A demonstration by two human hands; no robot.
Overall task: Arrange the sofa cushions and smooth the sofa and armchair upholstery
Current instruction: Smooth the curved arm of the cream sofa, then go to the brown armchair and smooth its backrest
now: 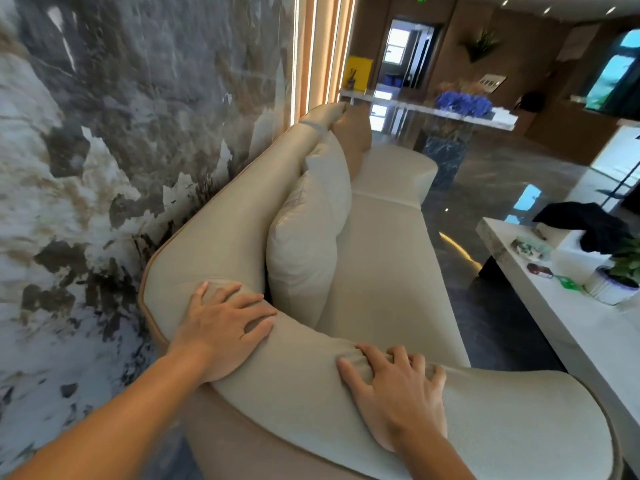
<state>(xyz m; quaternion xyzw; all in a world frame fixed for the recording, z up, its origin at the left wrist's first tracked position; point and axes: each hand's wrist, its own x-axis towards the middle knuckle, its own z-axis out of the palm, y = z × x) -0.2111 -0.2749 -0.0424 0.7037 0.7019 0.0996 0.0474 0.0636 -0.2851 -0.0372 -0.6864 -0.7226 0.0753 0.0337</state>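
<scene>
A long cream sofa (381, 258) runs away from me along the marble wall. My left hand (225, 327) lies flat, fingers spread, on the curved corner of its backrest. On the near armrest, my right hand (398, 389) presses palm down with the fabric bunched under its fingertips. Neither hand holds anything. A cream cushion (301, 261) leans upright against the backrest just beyond my left hand. A second cream cushion (329, 174) stands behind it, and a tan cushion (356, 140) sits at the far end.
A white marble coffee table (561, 327) stands to the right with a black cloth (588, 223), a potted plant (620, 275) and small items on it. A glossy dark floor (485, 188) lies between sofa and table. A counter with blue flowers (464, 102) is far back.
</scene>
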